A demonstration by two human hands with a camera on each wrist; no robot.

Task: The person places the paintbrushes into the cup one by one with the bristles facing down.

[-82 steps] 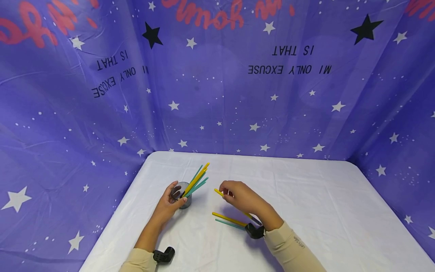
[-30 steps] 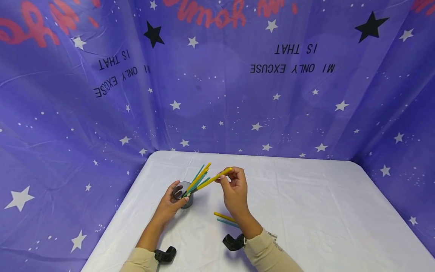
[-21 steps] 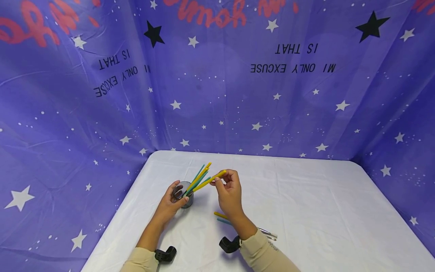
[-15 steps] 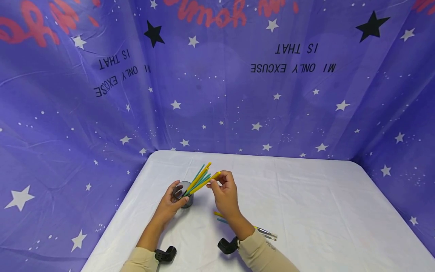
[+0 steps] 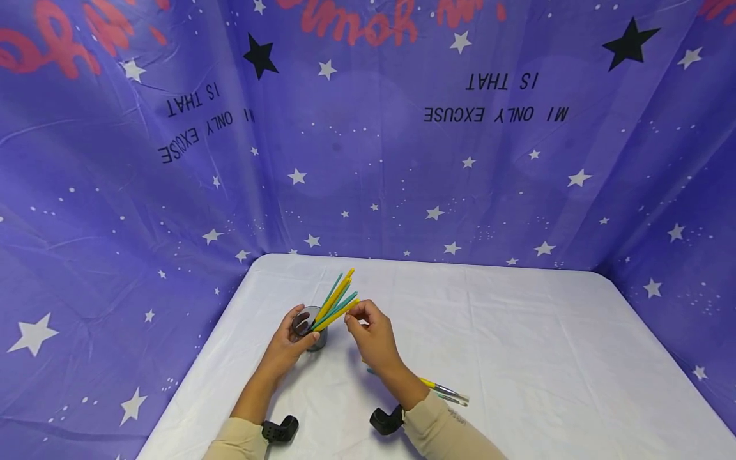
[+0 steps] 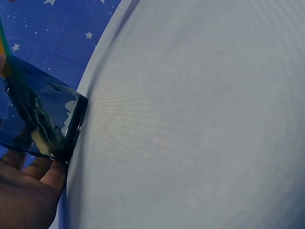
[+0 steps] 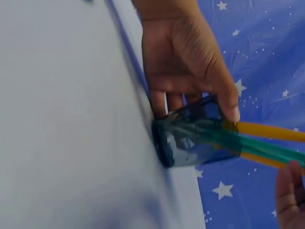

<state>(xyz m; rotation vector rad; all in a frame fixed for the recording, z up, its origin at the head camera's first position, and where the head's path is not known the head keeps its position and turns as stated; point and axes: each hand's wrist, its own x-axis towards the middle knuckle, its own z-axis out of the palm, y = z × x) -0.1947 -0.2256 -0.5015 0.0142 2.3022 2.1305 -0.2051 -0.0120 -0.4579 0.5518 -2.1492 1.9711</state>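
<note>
My left hand (image 5: 280, 352) grips a smoky clear glass cup (image 7: 186, 148) at the left of the table, thumb near its rim and fingers round the far side. Several paintbrushes with yellow and teal handles lean out of it to the right, bristle ends down inside. The fingertips of my right hand (image 5: 376, 337) pinch the upper end of the lowest yellow paintbrush (image 5: 338, 314), whose other end is in the cup. Under my right forearm lie a yellow paintbrush (image 5: 427, 383) and a teal one, partly hidden, their metal ferrules and bristles showing.
A white cloth covers the table (image 5: 517, 338). Purple star-printed curtains (image 5: 379, 160) stand behind it and at both sides. Black wrist cameras sit on both cuffs, the right one (image 5: 386, 420) close above the cloth.
My right hand has brought a yellow paintbrush from over the table to the cup, turned it bristles down and slid it in, moving left and down. The left hand keeps its hold.
</note>
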